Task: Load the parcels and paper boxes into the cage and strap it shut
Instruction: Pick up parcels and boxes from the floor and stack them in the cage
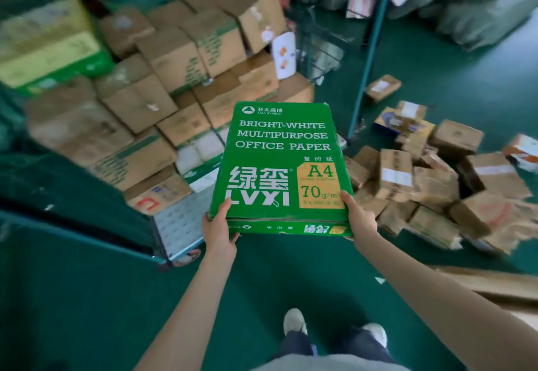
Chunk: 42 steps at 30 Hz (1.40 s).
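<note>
A green box of A4 office paper point(281, 164) hangs in the air in front of me, carried flat with its printed top up. My left hand point(219, 231) grips its near left corner, thumb on top and fingers under. My right hand point(359, 219) grips the near right corner the same way. Beyond and left of the box lies a heap of brown cardboard parcels point(163, 79) stacked inside the cage, whose green frame point(87, 236) and metal floor plate point(177, 222) show at the lower left.
Several small brown parcels point(431, 178) are scattered on the green floor at the right. A green upright post point(368, 65) stands behind the box. A wire cage point(317, 35) and grey sacks point(480, 1) fill the back right. Flattened cardboard point(495, 286) lies at the right edge.
</note>
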{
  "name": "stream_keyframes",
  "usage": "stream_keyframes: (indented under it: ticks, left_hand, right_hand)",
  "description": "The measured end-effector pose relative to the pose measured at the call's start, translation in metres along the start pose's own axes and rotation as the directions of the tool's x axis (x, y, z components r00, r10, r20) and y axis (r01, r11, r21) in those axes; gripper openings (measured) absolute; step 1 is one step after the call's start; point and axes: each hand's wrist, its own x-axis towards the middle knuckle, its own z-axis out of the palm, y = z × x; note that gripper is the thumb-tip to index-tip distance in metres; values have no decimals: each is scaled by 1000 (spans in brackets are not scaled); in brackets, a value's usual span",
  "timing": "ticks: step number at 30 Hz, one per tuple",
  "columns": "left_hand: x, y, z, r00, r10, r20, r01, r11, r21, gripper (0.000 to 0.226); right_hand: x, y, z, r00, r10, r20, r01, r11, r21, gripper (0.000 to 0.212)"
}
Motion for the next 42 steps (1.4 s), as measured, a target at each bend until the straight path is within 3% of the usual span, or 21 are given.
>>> stream_keyframes:
  ticks: [2,6,11,17,24,28,32,35,36,40,42]
  left_hand:
    - [9,19,-24,999,39,-30,-40,998,-46,57]
    - [21,52,-62,993,80,-92,-94,982,-161,51]
    - [35,85,-85,980,126,-156,-166,947,-274,54]
    - [72,133,-75,964,187,-188,-251,873,-418,53]
    - [111,196,-42,950,228,-214,-308,802,-511,53]
    - [134,230,-32,945,221,-241,-321,768,-554,56]
    - [170,268,-35,944,213,-252,-324,741,-588,56]
    - [206,301,-42,935,224,-274,-345,747,-568,47]
    - [219,317,-44,935,223,-277,-346,749,-565,43]
    - [268,371,-56,945,211,-251,-322,742,-587,15]
    - [294,402,-66,947,213,-241,-318,733,-601,13]
  right_hand:
    - [-6,-6,34,998,-21,66,22,1000,-11,58]
    - [-18,-21,98,982,-69,173,76,997,-33,41]
    - [-9,-45,158,954,-121,274,129,992,-10,57]
    - [1,-114,231,907,-196,372,202,979,24,33]
    - [23,-207,305,814,-239,529,289,957,-11,30]
    - [38,-244,353,780,-231,581,307,951,-33,47]
    - [38,-269,405,754,-245,609,323,946,-20,38]
    - [43,-282,453,744,-257,617,335,942,-12,79]
    - [47,-288,474,745,-263,613,336,942,-4,82]
    - [40,-307,544,683,-325,655,399,916,38,43]
    - [30,-318,581,652,-353,671,445,895,38,31]
